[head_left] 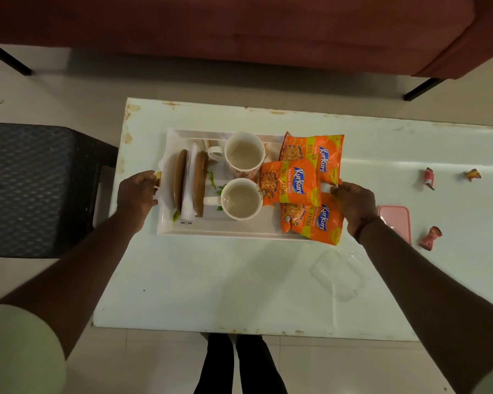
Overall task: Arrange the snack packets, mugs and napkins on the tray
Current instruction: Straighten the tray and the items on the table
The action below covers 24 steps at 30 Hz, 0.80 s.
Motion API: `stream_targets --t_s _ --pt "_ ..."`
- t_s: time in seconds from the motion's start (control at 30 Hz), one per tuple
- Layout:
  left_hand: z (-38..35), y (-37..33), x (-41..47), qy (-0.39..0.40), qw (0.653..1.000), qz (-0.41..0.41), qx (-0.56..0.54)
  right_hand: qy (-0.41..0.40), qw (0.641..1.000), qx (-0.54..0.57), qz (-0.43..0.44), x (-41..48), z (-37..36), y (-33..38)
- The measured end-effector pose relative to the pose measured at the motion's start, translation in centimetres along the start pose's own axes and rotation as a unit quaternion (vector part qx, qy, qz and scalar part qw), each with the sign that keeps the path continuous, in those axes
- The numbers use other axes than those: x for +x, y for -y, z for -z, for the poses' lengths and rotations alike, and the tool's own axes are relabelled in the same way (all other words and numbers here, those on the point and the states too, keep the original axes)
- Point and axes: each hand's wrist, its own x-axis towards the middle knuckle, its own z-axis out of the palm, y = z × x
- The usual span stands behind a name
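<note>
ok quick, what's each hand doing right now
Left hand: closed on the tray's left handle.
Right hand: closed on the tray's right handle.

Pale green short sleeves (17, 351), black trousers (239, 365)

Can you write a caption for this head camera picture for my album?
Both hands grip the tray holding two mugs, napkins and three snack packets.
</note>
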Motion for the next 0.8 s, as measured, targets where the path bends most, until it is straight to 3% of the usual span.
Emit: stream_targets --t_s 0.07,0.13,0.27,0.5,0.67,0.8 --pt "-0.2 -0.7 -1.2 -0.042 0.985 -0.084 0.141 -0.076 0.994 -0.067 0.033 -0.8 -0.3 0.0" --pt "-0.5 -1.6 -3.3 -0.088 0.939 -0.214 0.253 -0.164 0.970 -0.150 0.099 -2.0 -0.5 -0.1" --pt "-1.7 -3.3 -7.1 -0.091 0.840 -0.380 0.377 -0.193 0.924 -0.246 0.219 -4.9 -1.1 -0.2" --pt "-4.0 -4.2 -13.1 -0.035 0.772 -0.441 0.457 -0.137 0.873 -0.356 0.304 -10.5 -0.1 0.6" --pt "-5.6 -3.4 -17.8 0.011 0.759 -0.466 0.454 -0.114 0.856 -0.392 0.318 -13.9 1.6 0.5" --pt "-7.4 -3.2 -21.7 0.041 0.769 -0.456 0.445 -0.116 0.857 -0.396 0.308 -15.3 3.6 -0.4"
